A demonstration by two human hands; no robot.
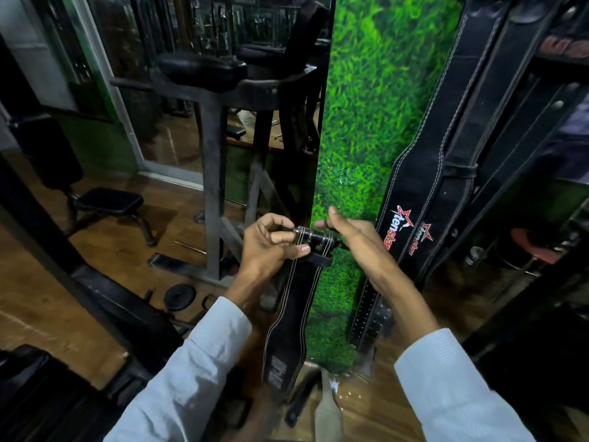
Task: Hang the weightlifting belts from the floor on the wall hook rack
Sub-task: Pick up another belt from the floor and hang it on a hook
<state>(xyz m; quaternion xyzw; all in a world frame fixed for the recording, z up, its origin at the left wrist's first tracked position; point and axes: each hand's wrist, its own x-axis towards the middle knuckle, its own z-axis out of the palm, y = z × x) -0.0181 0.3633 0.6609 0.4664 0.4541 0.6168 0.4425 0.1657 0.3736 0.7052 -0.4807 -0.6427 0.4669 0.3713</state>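
Left hand [271, 242] grips the belt's [287, 317] buckle [314, 237] — right hand [358, 239] spread alongside.

- Two grips, yours: left grip [271, 244], right grip [353, 237].
- One buckled belt [287, 320].
- Two hung belts showing a star logo: front belt [414, 173], rear belt [425, 247].
- One perforated strap [366, 314]; whether a separate belt, you cannot tell.
- One weight plate [180, 295].
- One padded seat [108, 200].

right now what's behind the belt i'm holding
The grass-print wall and wooden floor show around the belt; whatever lies directly behind its hanging length is covered.
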